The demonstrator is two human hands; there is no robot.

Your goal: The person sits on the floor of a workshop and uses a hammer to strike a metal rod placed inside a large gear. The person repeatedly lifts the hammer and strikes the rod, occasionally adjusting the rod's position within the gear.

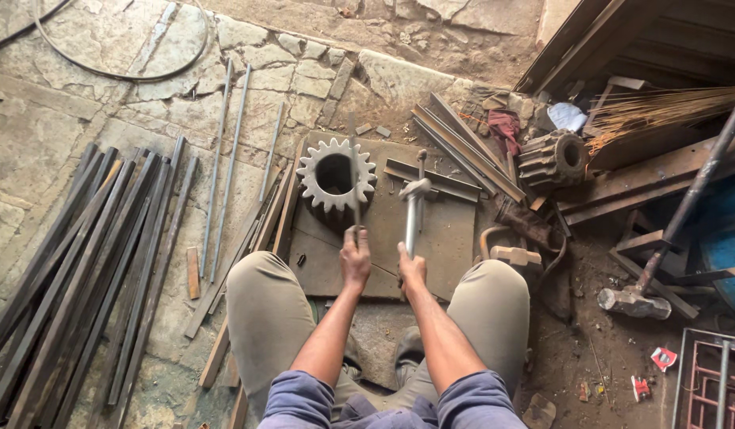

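The left hand [355,258] has its grip clamped on a thin metal rod [354,179] laid across the toothed gear [336,176]; the right hand [411,268] grips a hammer [415,208] — both over the steel plate [451,234] on the floor.

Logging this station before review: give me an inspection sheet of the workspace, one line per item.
Surface: flat steel plate lying on cracked stone paving.
Job's things: thin rod upright in the left hand; hammer gripped in the right hand; large toothed gear standing on the plate.
Clutter: bundle of flat steel bars, angle-iron offcuts, second gear, sledgehammer, broom.
Grippers: both hands closed on their tools.
Cables: one loop of cable on the paving.
Surroundings: red metal grille, dirt floor, person's knees either side of the plate.
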